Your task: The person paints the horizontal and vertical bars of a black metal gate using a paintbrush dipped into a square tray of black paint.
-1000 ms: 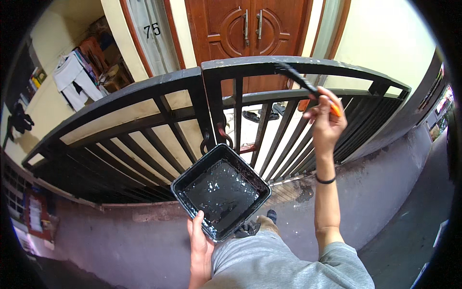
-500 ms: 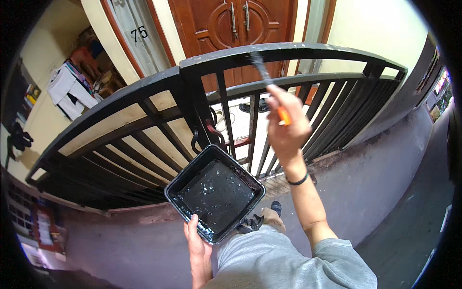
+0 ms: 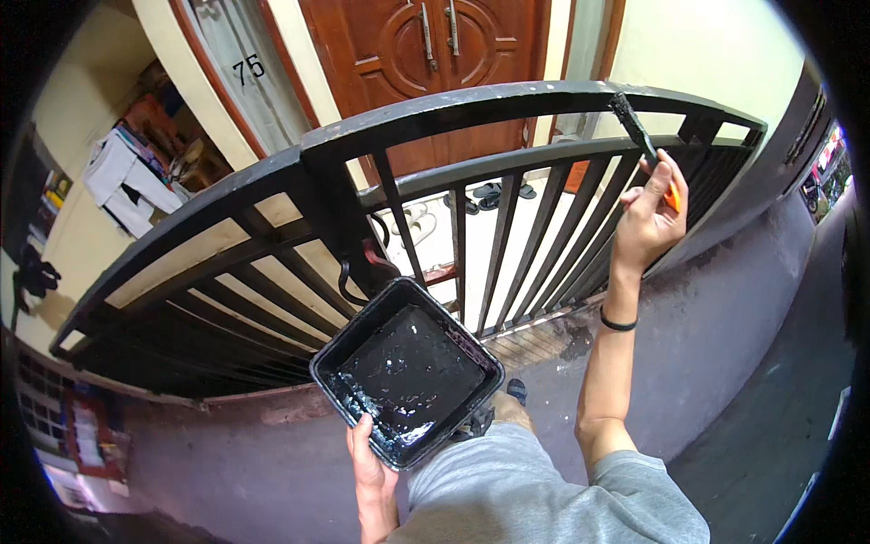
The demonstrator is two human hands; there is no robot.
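Note:
My left hand [image 3: 372, 467] grips the near corner of a square black paint tray [image 3: 408, 367], its thumb over the rim. Wet black paint glistens inside the tray, mostly toward the near side. In my right hand [image 3: 654, 213] is a paintbrush [image 3: 642, 136] with an orange handle end; my fingers are wrapped round it. The brush's dark bristles point up and left, at the top rail of a black metal gate [image 3: 435, 107], right of its middle. Whether they touch the rail I cannot tell. Pale, worn patches show along the rail's top face.
Behind the gate are a brown double door [image 3: 426, 54], several sandals [image 3: 489, 192] on a pale floor and an orange object [image 3: 576, 175]. Clothes [image 3: 131, 181] hang at the left. Red and black curved latch parts [image 3: 376, 258] stick out near the tray. Grey pavement [image 3: 236, 462] lies underfoot.
My right hand and the paintbrush have moved right along the gate's top rail. The view has shifted slightly to the right. The tray stays in my left hand, nearly in place.

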